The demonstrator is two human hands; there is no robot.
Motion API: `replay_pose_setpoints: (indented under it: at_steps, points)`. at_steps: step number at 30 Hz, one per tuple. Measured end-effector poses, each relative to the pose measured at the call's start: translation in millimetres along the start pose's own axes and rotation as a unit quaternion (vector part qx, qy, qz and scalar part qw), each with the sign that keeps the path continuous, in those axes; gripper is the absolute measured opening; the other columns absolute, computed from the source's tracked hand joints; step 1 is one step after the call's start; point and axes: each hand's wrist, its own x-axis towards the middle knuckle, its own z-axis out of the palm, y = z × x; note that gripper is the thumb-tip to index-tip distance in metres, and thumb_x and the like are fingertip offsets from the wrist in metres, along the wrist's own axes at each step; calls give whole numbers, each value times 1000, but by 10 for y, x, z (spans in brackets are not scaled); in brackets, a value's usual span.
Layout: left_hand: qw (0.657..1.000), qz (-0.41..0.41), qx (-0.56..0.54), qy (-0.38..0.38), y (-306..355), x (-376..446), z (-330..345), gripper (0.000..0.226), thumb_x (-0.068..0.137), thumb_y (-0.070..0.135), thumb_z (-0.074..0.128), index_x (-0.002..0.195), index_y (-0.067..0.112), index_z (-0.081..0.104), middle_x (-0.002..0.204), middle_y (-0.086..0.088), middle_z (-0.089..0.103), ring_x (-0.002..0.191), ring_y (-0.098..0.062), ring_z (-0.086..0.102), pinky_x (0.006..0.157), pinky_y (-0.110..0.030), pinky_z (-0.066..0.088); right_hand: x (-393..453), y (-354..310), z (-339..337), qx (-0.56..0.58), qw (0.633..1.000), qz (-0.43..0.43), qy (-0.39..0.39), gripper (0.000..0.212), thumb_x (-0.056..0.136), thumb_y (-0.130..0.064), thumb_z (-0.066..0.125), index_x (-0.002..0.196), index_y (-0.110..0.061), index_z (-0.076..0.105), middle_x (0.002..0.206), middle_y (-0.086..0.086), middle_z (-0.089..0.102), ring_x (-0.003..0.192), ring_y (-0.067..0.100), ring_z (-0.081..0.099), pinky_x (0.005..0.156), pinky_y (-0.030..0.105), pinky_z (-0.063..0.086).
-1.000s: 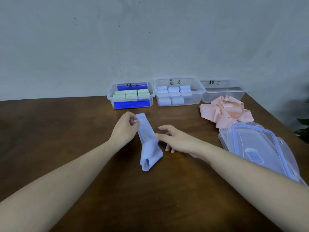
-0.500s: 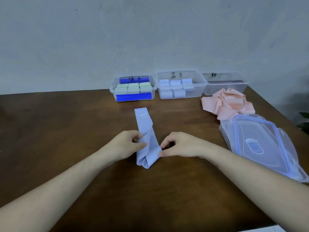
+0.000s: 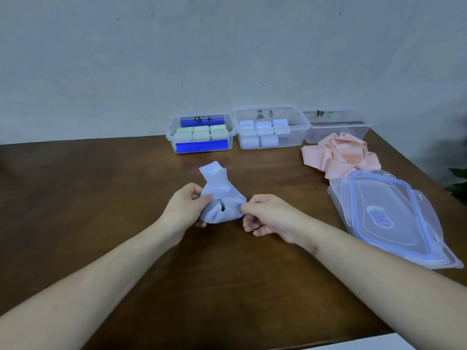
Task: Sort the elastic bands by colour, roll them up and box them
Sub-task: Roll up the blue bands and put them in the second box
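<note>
Both hands are on the pale lilac-blue flat elastic band [image 3: 222, 198], just above the dark brown wooden worktop [image 3: 101, 198] near its middle. The left hand [image 3: 185, 210] pinches the band's left edge, thumb on top and fingers [image 3: 195, 195] curled behind it. The right hand [image 3: 267, 218] nips the right edge between thumb and forefinger, the other fingers curled loosely underneath. So both sets of fingers are clamped on the band, one at each side.

Here is the relation that matters: the band's long axis runs away from the person, with the bunched near end caught between the two hands and the free tail reaching up and slightly left, towards the boxes. The near end looks rumpled, not yet a neat roll, so I judge the rolling is only beginning. The roll would travel forward along that axis, away from the body, with both hands equally near the band.

Straight beyond the tail sits the middle clear plastic box [image 3: 271, 127], already holding rolls of the same pale colour, which is the likely home for this one. The clear box with pale green rolls [image 3: 201, 136] is on its left; the loose heap of pink bands [image 3: 338, 154] lies well apart to the right.
</note>
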Motion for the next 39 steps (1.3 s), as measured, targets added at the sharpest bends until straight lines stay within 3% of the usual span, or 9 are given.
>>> replay_pose_setpoints:
  at_steps: [7,11,14,21,24,26,31,35,39]
  points:
    - [1000,-12,-22,0,54,-101,37,6,95,15,52,96,11,47,94,-15,63,47,-15,51,42,-24,41,-9,35,9,-54,998,7,28,13,89,-26,59,81,-19,52,67,-1,56,49,9,40,43,23,31]
    - [995,-67,-73,2,119,-129,54,7,97,16,52,103,13,48,107,-15,61,54,-18,51,44,-25,43,-103,115,10,-120,953,-235,147,11,93,-26,61,87,-25,52,72,-9,56,62,3,48,58,21,41]
    - [987,-98,-124,17,153,-136,87,6,98,17,54,99,12,49,108,-13,61,70,-21,55,46,-24,45,-238,124,76,-175,900,-375,139,15,86,-29,64,91,-30,49,80,-10,54,70,8,50,64,27,45]
    - [953,-137,-268,33,207,-192,133,21,96,5,54,117,7,52,103,-14,60,68,-16,62,45,-19,50,-198,105,266,-284,910,-269,136,50,75,-60,77,103,-36,43,98,-19,50,87,1,55,68,17,45]
    - [934,-165,-318,0,274,-278,129,25,92,-3,50,116,4,51,96,-16,60,53,-15,68,45,-21,53,-132,115,308,-272,912,-264,158,40,82,-50,74,99,-33,42,97,-18,48,84,3,56,64,18,47]
    - [931,-162,-326,-23,312,-304,116,22,90,-2,50,111,7,51,104,-19,64,63,-23,73,52,-25,58,-86,136,294,-283,898,-291,172,28,85,-41,72,92,-29,47,96,-15,48,83,6,54,64,19,45]
    - [973,-56,-219,-36,244,-222,37,22,99,33,51,101,13,60,104,-10,65,85,-23,72,69,-35,52,7,228,174,-262,908,-287,158,7,90,-34,71,90,-27,71,105,-14,51,103,4,44,85,14,37]
    - [999,1,-32,3,101,-160,2,32,95,34,38,92,17,65,95,-8,66,80,-21,60,71,-34,45,-53,184,121,-145,955,-252,63,12,89,-33,73,88,-22,77,89,-9,60,78,1,54,73,16,42]
    - [994,75,82,5,-57,-120,-16,28,102,29,38,96,20,64,94,-2,61,81,-14,57,71,-27,45,-140,198,109,-149,954,-258,-20,29,90,-31,74,63,-40,68,68,-6,55,64,4,48,64,24,39]
